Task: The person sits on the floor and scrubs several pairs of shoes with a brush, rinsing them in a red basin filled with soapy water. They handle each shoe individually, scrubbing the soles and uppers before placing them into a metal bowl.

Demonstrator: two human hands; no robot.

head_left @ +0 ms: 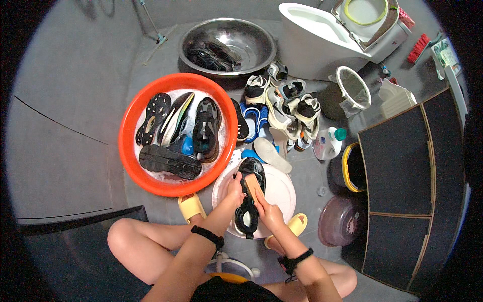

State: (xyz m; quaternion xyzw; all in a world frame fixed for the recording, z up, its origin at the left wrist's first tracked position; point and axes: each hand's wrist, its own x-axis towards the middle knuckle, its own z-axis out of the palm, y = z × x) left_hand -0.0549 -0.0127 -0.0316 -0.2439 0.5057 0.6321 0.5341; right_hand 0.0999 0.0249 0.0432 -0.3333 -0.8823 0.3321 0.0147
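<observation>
My left hand grips the left side of a black shoe above a pale pink basin. In my right hand is a brush with a light wooden back, laid against the shoe's upper; its bristles are hidden. The shoe's toe points away from me and its opening faces up near my knees. To the left, a red-orange tub holds suds and several dark shoes, with a small blue object among them.
Several sneakers and loose insoles lie beyond the basin. A steel bowl with dark shoes stands farther back. At right are a detergent bottle, a yellow-rimmed bucket, a purple basin and a dark cabinet; a toilet is behind.
</observation>
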